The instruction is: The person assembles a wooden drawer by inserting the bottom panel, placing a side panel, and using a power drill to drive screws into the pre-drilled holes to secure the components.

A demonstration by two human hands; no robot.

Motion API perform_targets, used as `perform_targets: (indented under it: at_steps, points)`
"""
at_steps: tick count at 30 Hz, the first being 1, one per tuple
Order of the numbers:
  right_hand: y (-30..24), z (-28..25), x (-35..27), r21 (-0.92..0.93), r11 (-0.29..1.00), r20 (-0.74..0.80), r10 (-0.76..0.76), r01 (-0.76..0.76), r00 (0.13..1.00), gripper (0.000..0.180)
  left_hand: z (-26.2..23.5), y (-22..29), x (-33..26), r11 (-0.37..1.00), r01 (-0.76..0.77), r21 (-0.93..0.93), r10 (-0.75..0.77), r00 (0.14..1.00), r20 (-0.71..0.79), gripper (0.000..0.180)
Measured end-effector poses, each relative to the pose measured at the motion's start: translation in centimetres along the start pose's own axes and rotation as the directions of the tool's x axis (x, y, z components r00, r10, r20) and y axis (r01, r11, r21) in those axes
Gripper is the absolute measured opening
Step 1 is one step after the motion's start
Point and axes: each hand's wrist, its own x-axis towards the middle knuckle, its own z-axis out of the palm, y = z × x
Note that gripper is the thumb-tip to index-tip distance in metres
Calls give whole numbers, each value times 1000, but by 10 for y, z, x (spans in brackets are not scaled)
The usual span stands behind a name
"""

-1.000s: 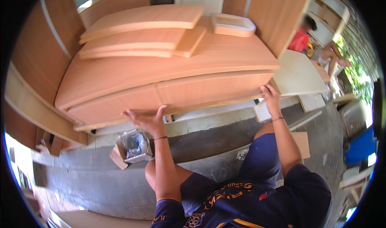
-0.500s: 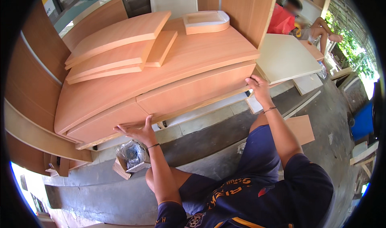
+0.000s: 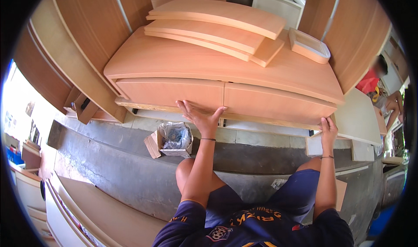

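A low wooden cabinet has a curved top (image 3: pixel 174 64) and two curved drawer fronts side by side under it. My left hand (image 3: pixel 201 117) is open, fingers spread and resting on the lower part of the left drawer front (image 3: pixel 170 90), its thumb reaching the seam between the two. At the far right end, my right hand (image 3: pixel 328 129) has its fingers and thumb bent round the lower corner of the right drawer front (image 3: pixel 278 102). A dark narrow gap shows between the top and both fronts.
Several curved wooden boards (image 3: pixel 213 12) and a small rounded tray-like piece (image 3: pixel 311 46) lie on the cabinet top. A cardboard box (image 3: pixel 176 152) lined with clear plastic stands on the floor. Tall panels flank the cabinet. Another person (image 3: pixel 370 81) sits at the far right.
The head view has turned to the left, so the cabinet appears further right. Both hands stay at about the same spots on the drawer fronts.
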Motion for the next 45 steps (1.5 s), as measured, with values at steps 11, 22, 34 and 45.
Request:
perform_targets:
  at_steps: [11,22,34,45]
  points:
    - [16,-6,1,-38,999,43,-8,10,999,39,3,-4,-4,993,119,3,-119,992,45,133]
    - [3,3,-2,-9,1000,17,21,-21,1000,32,-1,-4,0,990,139,-17,-138,989,43,134]
    - [-2,4,-2,15,1000,-6,-9,9,1000,27,2,0,-2,993,114,-22,-113,993,36,131]
    - [-1,19,-30,103,991,22,-90,87,996,59,-3,-1,-2,990,142,1,-142,988,66,133]
